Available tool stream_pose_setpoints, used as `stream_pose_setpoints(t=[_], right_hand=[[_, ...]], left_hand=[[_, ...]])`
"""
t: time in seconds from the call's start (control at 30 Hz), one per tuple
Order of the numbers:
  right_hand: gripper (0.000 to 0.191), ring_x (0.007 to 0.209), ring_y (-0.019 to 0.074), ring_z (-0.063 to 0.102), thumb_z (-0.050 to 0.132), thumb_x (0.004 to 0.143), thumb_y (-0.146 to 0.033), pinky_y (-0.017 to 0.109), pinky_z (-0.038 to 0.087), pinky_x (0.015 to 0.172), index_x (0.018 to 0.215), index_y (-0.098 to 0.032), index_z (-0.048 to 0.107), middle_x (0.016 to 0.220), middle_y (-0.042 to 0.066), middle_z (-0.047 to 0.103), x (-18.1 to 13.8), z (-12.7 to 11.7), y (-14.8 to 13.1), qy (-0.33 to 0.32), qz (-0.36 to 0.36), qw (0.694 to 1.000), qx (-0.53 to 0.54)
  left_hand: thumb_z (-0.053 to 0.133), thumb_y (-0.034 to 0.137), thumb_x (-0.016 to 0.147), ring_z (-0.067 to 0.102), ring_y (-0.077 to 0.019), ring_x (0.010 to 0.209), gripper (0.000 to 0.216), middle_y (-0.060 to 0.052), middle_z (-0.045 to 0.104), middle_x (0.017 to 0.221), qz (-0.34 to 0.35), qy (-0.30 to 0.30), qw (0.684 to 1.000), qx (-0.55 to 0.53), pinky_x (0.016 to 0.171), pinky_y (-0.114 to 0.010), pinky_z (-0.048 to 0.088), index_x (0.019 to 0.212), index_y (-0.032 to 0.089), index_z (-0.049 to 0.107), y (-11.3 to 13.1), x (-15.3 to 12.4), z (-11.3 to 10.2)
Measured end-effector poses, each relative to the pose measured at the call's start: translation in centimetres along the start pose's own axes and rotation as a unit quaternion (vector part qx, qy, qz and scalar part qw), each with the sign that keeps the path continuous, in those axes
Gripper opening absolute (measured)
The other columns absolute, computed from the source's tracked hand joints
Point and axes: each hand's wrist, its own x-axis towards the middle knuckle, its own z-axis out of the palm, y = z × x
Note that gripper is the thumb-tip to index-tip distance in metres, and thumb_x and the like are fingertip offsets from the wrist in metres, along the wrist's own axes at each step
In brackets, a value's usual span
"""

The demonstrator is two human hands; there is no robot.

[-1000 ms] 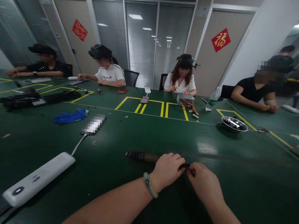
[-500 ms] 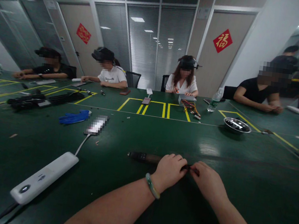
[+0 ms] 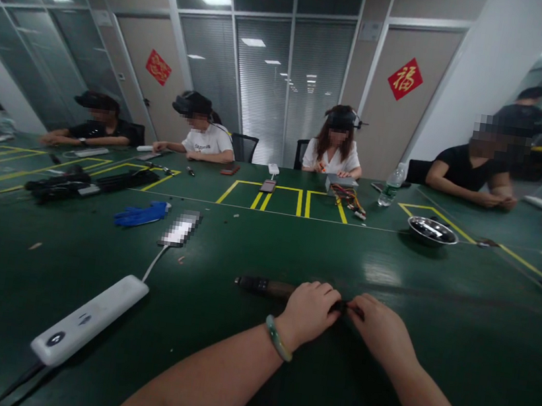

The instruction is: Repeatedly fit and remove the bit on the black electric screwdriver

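A dark, slim tool that looks like an electric screwdriver (image 3: pixel 260 286) lies on the green table. It has a short metal tip at its left end, a black section with small buttons and a brownish body. My left hand (image 3: pixel 311 309), with a green bangle on the wrist, is closed over its right part and covers it. Just beside it, my right hand (image 3: pixel 377 323) is closed in a pinch at the tool's right end. A small dark piece shows between the two hands; the right fingertips hide what they pinch.
To the left lies a white power bank (image 3: pixel 90 319), cabled to a phone (image 3: pixel 180 228). Beyond are a blue glove (image 3: pixel 142 214), a black tripod-like bundle (image 3: pixel 88 185), a metal bowl (image 3: pixel 432 231), a plastic bottle (image 3: pixel 391 184) and a grey box with coloured wires (image 3: pixel 343 186). Several people sit opposite.
The view has shifted slightly, so the scene sits a little lower and to the right. Both hands stay closed at the tool, almost unmoved.
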Motion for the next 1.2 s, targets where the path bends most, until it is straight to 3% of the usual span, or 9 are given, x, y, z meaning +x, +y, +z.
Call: stream_pose_setpoints(t=[0.17,0.27,0.33,0.4,0.53,0.67,0.83,1.07,1.2], right_hand=[[0.016,0.085,0.0189,0.061,0.050,0.088,-0.023,0.032,0.045,0.075,0.088,-0.024,0.066,0.096,0.003,0.065,0.1,-0.1,0.2,0.028,-0.043,0.998,-0.022],[0.018,0.105,0.0225,0.059,0.050,0.086,-0.018,0.037,0.043,0.093,0.094,-0.022,0.066,0.117,0.007,0.063,0.4,0.4,0.7,0.055,-0.084,0.995,-0.013],[0.024,0.110,0.0231,0.058,0.048,0.085,-0.014,0.041,0.038,0.102,0.103,-0.020,0.063,0.119,0.010,0.063,0.5,0.8,1.0,0.043,-0.099,0.994,0.005],[0.025,0.100,0.0219,0.062,0.044,0.085,-0.012,0.041,0.037,0.102,0.103,-0.019,0.061,0.105,0.010,0.067,0.6,0.9,1.2,0.008,-0.101,0.995,0.021],[0.017,0.087,0.0204,0.062,0.042,0.089,-0.020,0.034,0.044,0.082,0.096,-0.021,0.058,0.093,0.007,0.067,0.6,0.4,1.0,-0.045,-0.084,0.994,0.056],[0.013,0.086,0.0209,0.060,0.043,0.090,-0.023,0.034,0.042,0.079,0.092,-0.020,0.056,0.092,0.006,0.065,0.9,0.6,1.0,-0.034,-0.068,0.996,0.048],[0.011,0.087,0.0208,0.059,0.044,0.090,-0.021,0.033,0.041,0.077,0.092,-0.020,0.055,0.091,0.005,0.063,1.1,1.1,1.4,-0.001,-0.102,0.995,0.017],[0.011,0.082,0.0200,0.059,0.044,0.090,-0.024,0.032,0.042,0.071,0.092,-0.021,0.054,0.089,0.004,0.062,1.1,1.2,1.5,0.002,-0.115,0.993,-0.007],[0.013,0.085,0.0212,0.059,0.042,0.090,-0.028,0.033,0.043,0.072,0.091,-0.022,0.054,0.091,0.005,0.062,1.3,1.5,3.7,0.024,-0.110,0.993,-0.028]], left_hand=[[0.064,0.030,0.085,0.055,-0.0196,0.109,0.024,-0.002,0.063,0.110,0.018,0.019,1.000,0.003,0.108,-0.042,0.034,0.107,0.023,0.058,0.2,0.0,-0.4],[0.061,0.028,0.086,0.048,-0.0196,0.122,0.031,-0.003,0.059,0.125,0.029,0.051,0.998,-0.006,0.115,-0.042,0.026,0.116,0.023,0.055,0.7,-0.2,-1.1],[0.056,0.026,0.089,0.045,-0.0185,0.127,0.029,-0.002,0.058,0.127,0.046,0.069,0.996,-0.024,0.115,-0.039,0.026,0.117,0.023,0.055,1.0,-0.5,-1.5],[0.050,0.025,0.091,0.046,-0.0168,0.126,0.025,-0.002,0.060,0.125,0.083,0.071,0.993,-0.043,0.112,-0.035,0.031,0.116,0.022,0.056,1.3,-0.7,-1.8],[0.043,0.024,0.093,0.058,-0.0154,0.109,0.024,-0.002,0.066,0.112,0.207,0.026,0.977,-0.050,0.095,-0.030,0.042,0.109,0.021,0.061,1.6,-1.2,-1.4],[0.044,0.027,0.092,0.063,-0.0147,0.087,0.024,-0.001,0.070,0.097,0.292,-0.011,0.956,-0.033,0.078,-0.029,0.046,0.106,0.021,0.063,1.2,-1.5,-0.5],[0.048,0.028,0.089,0.065,-0.0147,0.083,0.019,0.002,0.071,0.096,0.276,-0.052,0.959,-0.039,0.066,-0.028,0.045,0.101,0.024,0.062,0.7,-1.8,0.4],[0.052,0.028,0.089,0.065,-0.0152,0.084,0.015,0.002,0.069,0.093,0.255,-0.076,0.964,-0.029,0.068,-0.027,0.046,0.099,0.025,0.062,0.5,-1.9,0.4],[0.051,0.030,0.090,0.064,-0.0158,0.082,0.019,0.001,0.068,0.095,0.228,-0.086,0.969,-0.034,0.069,-0.028,0.047,0.105,0.025,0.061,0.5,-2.0,0.4]])
